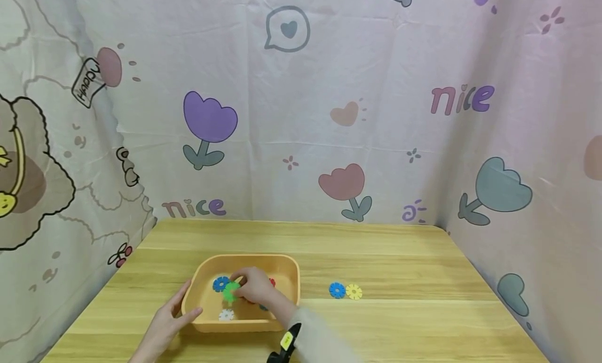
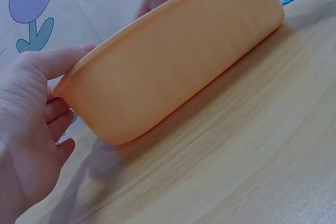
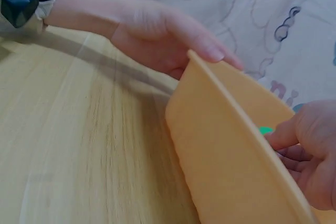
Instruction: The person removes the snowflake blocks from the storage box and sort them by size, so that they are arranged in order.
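Note:
A yellow-orange plastic bin (image 1: 242, 326) stands at the left of the table. My left hand (image 1: 162, 324) grips its left end, thumb over the rim and the other fingers along the outside wall, as the left wrist view shows. Inside the bin, my right hand (image 1: 257, 285) pinches a green snowflake disc (image 1: 230, 292) between thumb and fingers. Around it lie a blue snowflake disc (image 1: 220, 284), a white one (image 1: 226, 315) and a red one (image 1: 272, 282), the last partly covered by my right hand. Other pieces beneath that hand are mostly hidden.
To the right of the bin, a blue snowflake disc (image 1: 337, 290) and a yellow one (image 1: 354, 292) lie side by side on the wooden table (image 1: 414, 321). A patterned curtain (image 1: 291, 117) hangs behind and at both sides of the table.

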The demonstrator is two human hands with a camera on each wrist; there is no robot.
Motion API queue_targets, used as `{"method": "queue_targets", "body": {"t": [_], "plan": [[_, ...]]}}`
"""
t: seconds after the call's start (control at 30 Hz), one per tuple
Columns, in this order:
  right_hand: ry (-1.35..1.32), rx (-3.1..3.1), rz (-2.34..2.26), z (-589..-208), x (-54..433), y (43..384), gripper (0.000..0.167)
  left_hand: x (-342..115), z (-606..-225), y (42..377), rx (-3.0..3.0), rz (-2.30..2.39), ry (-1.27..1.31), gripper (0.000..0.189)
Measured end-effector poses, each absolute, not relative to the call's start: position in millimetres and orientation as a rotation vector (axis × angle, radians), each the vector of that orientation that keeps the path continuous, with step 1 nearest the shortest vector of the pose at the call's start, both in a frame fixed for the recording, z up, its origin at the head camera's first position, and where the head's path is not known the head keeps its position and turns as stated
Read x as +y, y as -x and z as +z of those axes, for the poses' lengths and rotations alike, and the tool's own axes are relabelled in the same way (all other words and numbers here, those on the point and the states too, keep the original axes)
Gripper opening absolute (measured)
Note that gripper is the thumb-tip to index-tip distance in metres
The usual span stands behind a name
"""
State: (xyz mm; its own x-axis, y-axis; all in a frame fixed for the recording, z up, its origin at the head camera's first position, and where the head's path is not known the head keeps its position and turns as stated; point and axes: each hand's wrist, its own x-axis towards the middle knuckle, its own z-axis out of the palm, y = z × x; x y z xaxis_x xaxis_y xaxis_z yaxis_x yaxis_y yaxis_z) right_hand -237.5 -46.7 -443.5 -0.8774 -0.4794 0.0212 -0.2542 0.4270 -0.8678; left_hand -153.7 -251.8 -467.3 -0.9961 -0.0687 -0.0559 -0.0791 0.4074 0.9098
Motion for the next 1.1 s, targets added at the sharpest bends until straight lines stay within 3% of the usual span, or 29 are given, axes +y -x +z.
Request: {"method": "queue_targets", "body": {"t": [0.6,1.1], "plan": [[0.609,2.214,-1.815,-420,47,250,0.033,-253,-472,158,2.618,1.654,0.165,0.085],[0.392,2.267,-1.96,-430,141,261,0.037,-253,-467,157,2.658,1.592,0.161,0.084]]}}
